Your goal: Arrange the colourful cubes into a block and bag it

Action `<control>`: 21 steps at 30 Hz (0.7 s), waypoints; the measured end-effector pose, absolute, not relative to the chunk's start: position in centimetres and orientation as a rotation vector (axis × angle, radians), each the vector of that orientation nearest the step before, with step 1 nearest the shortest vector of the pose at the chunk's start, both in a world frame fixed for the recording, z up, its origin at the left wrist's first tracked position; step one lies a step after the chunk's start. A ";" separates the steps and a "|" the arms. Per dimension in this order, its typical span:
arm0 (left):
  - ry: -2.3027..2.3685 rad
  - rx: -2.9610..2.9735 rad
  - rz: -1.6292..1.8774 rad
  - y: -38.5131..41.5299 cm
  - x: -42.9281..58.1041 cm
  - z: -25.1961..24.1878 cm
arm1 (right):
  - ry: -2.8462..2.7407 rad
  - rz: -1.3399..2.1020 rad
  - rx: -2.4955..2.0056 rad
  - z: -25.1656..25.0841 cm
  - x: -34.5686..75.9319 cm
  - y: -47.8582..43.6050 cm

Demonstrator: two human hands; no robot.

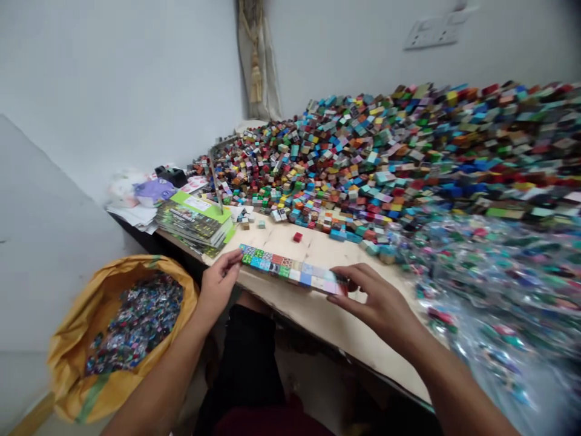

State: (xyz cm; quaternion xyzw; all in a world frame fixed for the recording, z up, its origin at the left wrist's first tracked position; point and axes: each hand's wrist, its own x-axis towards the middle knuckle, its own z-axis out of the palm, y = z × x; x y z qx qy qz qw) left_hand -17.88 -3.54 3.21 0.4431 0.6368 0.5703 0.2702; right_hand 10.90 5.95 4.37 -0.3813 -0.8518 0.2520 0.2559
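A long double row of small coloured cubes (pixel 290 267) lies at the near edge of the wooden table (pixel 313 245), set tightly side by side. My left hand (pixel 222 278) pinches its left end between thumb and fingers. At the other end, my right hand (pixel 370 290) grips the last cubes, with the thumb at the near side and the fingers behind. Just beyond the row sits a single red cube (pixel 298 237). A few loose cubes lie farther left, near the big heap.
A huge heap of coloured cubes (pixel 354 145) covers the back of the table. Clear plastic bags of cubes (pixel 499 290) lie at right. Stacked booklets (pixel 195 221) and a purple plush toy (pixel 154 191) are at left. A yellow sack (pixel 68 339) holding small packets stands below.
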 end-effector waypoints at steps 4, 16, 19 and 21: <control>1.730 1.188 1.569 -1.1 -20.6 2.2 | -2.360 0.639 -1.051 3.6 8.2 7.8; 1.811 1.251 1.533 0.2 -22.1 0.7 | -2.415 0.644 -1.107 2.0 7.0 9.2; 1.821 1.253 1.522 0.1 -21.9 0.6 | -2.416 0.651 -1.110 1.9 7.1 9.3; 1.823 1.255 1.517 0.1 -21.8 0.6 | -2.417 0.659 -1.114 1.9 7.1 9.3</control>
